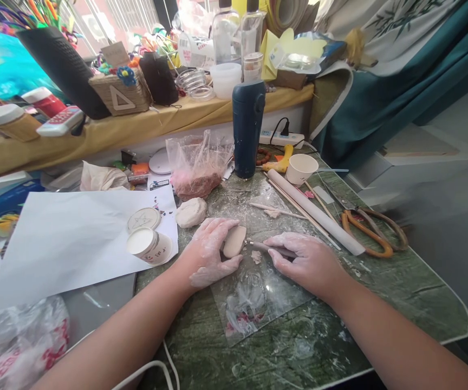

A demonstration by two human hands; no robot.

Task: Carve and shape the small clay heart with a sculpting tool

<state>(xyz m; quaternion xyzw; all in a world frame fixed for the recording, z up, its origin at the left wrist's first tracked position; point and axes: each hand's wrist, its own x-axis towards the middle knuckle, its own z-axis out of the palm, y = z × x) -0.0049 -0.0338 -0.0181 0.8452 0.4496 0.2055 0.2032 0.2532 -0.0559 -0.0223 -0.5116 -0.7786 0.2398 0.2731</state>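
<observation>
My left hand (215, 252), dusted with white powder, is closed around the edge of a small flat slab of pale clay (234, 241). In my right hand (305, 260) is a thin grey-handled craft tool (263, 246) with a metal collar, its tip at the slab's right edge. The exact shape of the tip is too small to tell. A crumb of clay (255, 257) lies just below the tool. Beneath both hands is a clear plastic sheet (277, 300). Behind my left hand sits a rounded lump of pale clay (191, 212).
A paper cup (153, 248) and a round lid (143, 219) rest on white paper (67, 244) at left. Behind stand a dark blue bottle (248, 130) and a plastic bag of reddish material (197, 170). A white rolling rod (315, 211), scissors (368, 233) and another cup (301, 169) lie right.
</observation>
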